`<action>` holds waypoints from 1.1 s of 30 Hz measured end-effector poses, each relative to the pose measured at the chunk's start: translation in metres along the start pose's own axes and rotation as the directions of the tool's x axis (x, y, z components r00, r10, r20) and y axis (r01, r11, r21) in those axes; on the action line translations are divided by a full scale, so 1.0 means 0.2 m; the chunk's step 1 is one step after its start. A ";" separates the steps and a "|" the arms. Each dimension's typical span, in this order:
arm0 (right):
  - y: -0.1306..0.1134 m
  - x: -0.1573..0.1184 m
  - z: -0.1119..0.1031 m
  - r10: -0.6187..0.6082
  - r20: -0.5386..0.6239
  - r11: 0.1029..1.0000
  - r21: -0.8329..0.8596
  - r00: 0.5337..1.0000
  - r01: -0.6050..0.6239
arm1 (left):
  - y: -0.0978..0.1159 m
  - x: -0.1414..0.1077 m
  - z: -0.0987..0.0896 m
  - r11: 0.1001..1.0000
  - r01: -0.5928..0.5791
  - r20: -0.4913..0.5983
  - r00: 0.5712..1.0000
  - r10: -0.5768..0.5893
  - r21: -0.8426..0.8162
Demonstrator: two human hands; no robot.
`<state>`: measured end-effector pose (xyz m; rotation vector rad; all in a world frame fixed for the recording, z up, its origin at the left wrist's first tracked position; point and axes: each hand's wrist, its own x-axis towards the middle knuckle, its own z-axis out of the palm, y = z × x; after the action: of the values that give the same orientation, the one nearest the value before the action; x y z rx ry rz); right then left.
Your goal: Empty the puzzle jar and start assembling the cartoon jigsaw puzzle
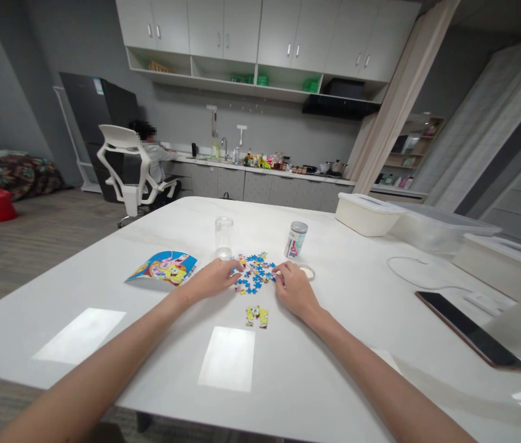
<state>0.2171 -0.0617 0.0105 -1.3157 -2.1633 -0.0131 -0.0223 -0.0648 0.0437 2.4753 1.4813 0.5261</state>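
Note:
A loose heap of jigsaw pieces, mostly blue with some yellow and pink, lies on the white table. My left hand rests at the heap's left edge, thumb and index finger apart with nothing visible between them. At the right edge, my right hand has its fingertips drawn together on a jigsaw piece, partly hidden by the fingers. Closer to me lies a small joined patch of yellow pieces. Left of the left hand is a curved picture sheet with yellow and pink cartoon figures on blue.
Behind the heap stand a clear jar and a printed can. A round lid lies beside my right hand. Lidded white boxes, a cable and a dark tablet occupy the right side. A person sits in a white chair beyond.

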 end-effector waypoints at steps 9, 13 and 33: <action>0.01 -0.02 0.00 -0.015 -0.020 1.000 0.003 1.000 0.015 | 0.02 0.37 0.07 0.986 0.112 0.110 0.986 -0.126 0.125; 0.01 -0.03 0.00 -0.023 -0.020 1.000 0.001 1.000 0.023 | 0.02 0.44 0.12 0.984 0.162 0.126 0.977 -0.170 0.072; 0.01 -0.03 0.00 -0.025 0.032 0.999 -0.025 0.999 0.026 | 0.10 0.52 0.11 0.970 0.238 0.229 0.943 -0.241 0.043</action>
<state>0.2214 -0.0658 0.0076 -1.3109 -2.2130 -0.0295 0.0476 0.0168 0.0514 2.2306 1.6590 0.1737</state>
